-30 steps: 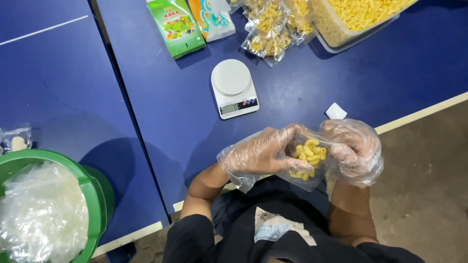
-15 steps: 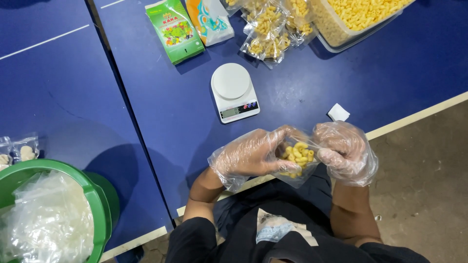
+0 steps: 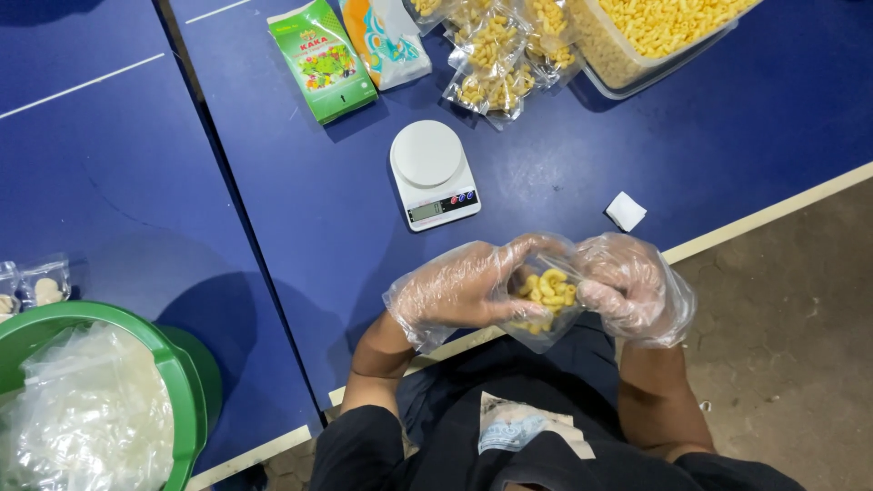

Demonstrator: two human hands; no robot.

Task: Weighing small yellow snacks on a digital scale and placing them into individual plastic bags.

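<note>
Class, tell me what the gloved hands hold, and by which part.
Both the left hand and right hand hold a small clear bag of yellow snacks, gripping it by its upper edges on either side.

Thin glossy plastic gloves [image 3: 455, 291], clear crinkly bag [image 3: 541, 314], matt blue table [image 3: 564, 173].

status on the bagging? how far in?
Done: several filled pasta bags lie beyond the scale. In hand: left hand and right hand hold a small bag of pasta. Left: the tub holds plenty of loose pasta.

Clear, crinkly plastic gloves on both hands [image 3: 555, 291] (dark short-sleeved shirt).
</note>
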